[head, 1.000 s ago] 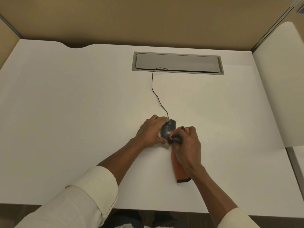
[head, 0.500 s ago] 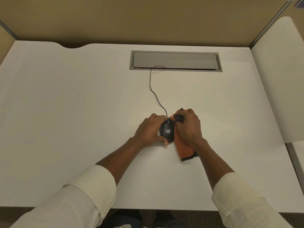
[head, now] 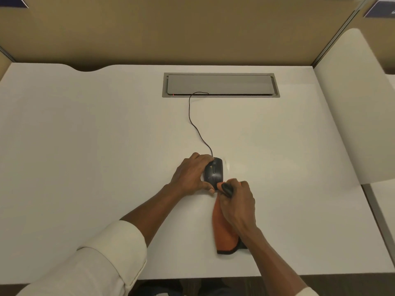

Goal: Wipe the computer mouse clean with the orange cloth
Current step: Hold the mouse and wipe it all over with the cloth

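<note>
- The mouse (head: 213, 172) sits on the white counter (head: 85, 146), a little right of the middle and nearer the near edge than the far one, its nose pointing away.
- The left hand (head: 190, 175) holds the mouse from its left side: fingers curl over the far left corner and the thumb lies along the near left edge, a grip clasped on the mouse.
- The right hand (head: 237, 205) is clenched around the cloth (head: 225, 233), just near and right of the mouse.
- A bunched end of the cloth sticks out of the right fist and meets the near right corner of the mouse; the contact spot is blurred, so how much of it presses there is unclear.
- The rest of the cloth trails from under the right hand toward the near edge, lying flat on the counter, orange with a dark hem at its near end.
- The cord (head: 197, 129) runs from the mouse nose away in a loose curve to the grey cable tray (head: 220, 85) set flush in the far part of the counter.
- Cream sleeves are rolled back on both forearms; the left sleeve (head: 102, 253) fills the near left corner.
- A tan partition (head: 192, 28) stands behind the counter, and a rounded white panel (head: 352, 103) stands at the right.
</note>
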A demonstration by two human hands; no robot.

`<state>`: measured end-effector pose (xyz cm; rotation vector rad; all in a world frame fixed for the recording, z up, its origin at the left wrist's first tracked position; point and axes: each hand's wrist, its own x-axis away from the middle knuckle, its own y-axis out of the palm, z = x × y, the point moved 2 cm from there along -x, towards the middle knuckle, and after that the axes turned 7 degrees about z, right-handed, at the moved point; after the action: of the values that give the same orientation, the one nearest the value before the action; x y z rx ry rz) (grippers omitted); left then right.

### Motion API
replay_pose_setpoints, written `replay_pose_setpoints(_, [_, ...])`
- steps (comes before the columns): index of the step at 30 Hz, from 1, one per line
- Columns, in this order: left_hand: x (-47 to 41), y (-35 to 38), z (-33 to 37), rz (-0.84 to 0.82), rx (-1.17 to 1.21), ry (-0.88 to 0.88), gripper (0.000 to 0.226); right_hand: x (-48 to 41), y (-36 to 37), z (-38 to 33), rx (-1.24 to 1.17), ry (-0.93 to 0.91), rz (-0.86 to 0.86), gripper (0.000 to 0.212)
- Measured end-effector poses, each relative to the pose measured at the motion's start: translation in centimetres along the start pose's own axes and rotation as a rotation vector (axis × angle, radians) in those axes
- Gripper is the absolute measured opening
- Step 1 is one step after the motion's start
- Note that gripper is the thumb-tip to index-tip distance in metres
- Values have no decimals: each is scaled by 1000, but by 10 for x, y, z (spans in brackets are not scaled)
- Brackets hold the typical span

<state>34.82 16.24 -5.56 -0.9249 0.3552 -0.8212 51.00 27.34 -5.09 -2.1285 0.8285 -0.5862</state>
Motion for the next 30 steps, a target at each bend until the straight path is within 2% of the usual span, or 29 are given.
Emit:
replay_pose_setpoints(4, [1,1,1,8,-1,-6,104,9,-5,6,-15,-21,19,11])
replay_pose_setpoints(9, [0,1,0,3,1,-21,103,-7,-12,8,-63,-30,127,17])
replay_pose_setpoints(13, [1,1,1,9,16,-28,100,-34,-8,-2,-50,-87,38,17])
replay_pose_setpoints(18, [0,1,2,2,14,-1,97,-68,-6,-12,-19,-141,18,10])
replay_pose_setpoints(26, [0,1,-1,18,26,-12,101,-115,-2,-30,88,-374,-63,8])
replay_pose_setpoints(30, [0,1,-1,23,22,-1,99,-99,-1,-27,85,-340,-31,16])
